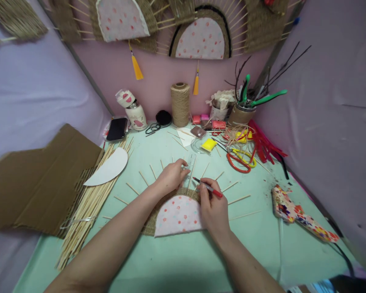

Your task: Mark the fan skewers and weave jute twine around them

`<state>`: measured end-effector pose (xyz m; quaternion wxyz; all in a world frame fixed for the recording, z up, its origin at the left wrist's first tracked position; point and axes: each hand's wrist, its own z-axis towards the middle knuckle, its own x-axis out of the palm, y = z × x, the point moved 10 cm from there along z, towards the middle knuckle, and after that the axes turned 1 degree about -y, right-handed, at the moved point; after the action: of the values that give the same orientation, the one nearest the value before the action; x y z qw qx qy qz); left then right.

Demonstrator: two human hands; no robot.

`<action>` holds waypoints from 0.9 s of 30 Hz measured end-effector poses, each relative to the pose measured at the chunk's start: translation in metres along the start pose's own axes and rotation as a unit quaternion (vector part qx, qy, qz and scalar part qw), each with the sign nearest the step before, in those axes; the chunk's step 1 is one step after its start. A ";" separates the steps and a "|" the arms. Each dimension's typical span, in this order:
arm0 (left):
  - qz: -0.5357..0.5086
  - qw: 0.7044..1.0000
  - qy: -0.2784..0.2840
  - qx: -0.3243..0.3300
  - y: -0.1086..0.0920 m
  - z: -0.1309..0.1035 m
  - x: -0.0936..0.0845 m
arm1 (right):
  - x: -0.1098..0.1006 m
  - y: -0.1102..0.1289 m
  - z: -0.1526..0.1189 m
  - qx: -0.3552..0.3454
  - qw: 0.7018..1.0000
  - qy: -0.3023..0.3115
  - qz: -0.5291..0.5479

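Note:
A half-round piece [179, 215] of floral cloth edged with woven twine lies on the table, thin sticks fanning out from its curved edge. My left hand [172, 176] is at the top of the fan, thumb and fingers closed on a clear ruler [190, 166] that lies along an upright stick [192, 173]. In my right hand [212, 203] is a red pen [212, 189], its dark tip pointing left toward that stick. The right hand's lower part covers the right end of the cloth.
On the left are a stick bundle [87, 211], white paper shape [110, 167] and cardboard [42, 179]. Twine spool [180, 105], yellow packet [209, 145], orange scissors [238, 162] and a tool can [241, 115] stand or lie behind. At right lies a floral-covered tool [301, 215] with a cord.

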<state>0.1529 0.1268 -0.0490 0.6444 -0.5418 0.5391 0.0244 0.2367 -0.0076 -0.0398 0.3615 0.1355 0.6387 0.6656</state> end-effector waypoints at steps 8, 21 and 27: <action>0.015 1.000 0.000 -0.001 0.003 0.002 0.001 | 0.000 0.001 0.000 0.001 1.000 -0.001 -0.001; 0.027 1.000 -0.003 0.001 0.000 0.001 0.000 | 0.001 0.000 0.001 0.002 1.000 0.005 -0.011; 0.025 1.000 -0.004 0.004 0.001 0.002 0.001 | 0.001 0.001 0.001 0.004 1.000 0.004 -0.009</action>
<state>0.1541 0.1276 -0.0505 0.6478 -0.5253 0.5503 0.0404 0.2363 -0.0060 -0.0394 0.3645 0.1286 0.6437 0.6605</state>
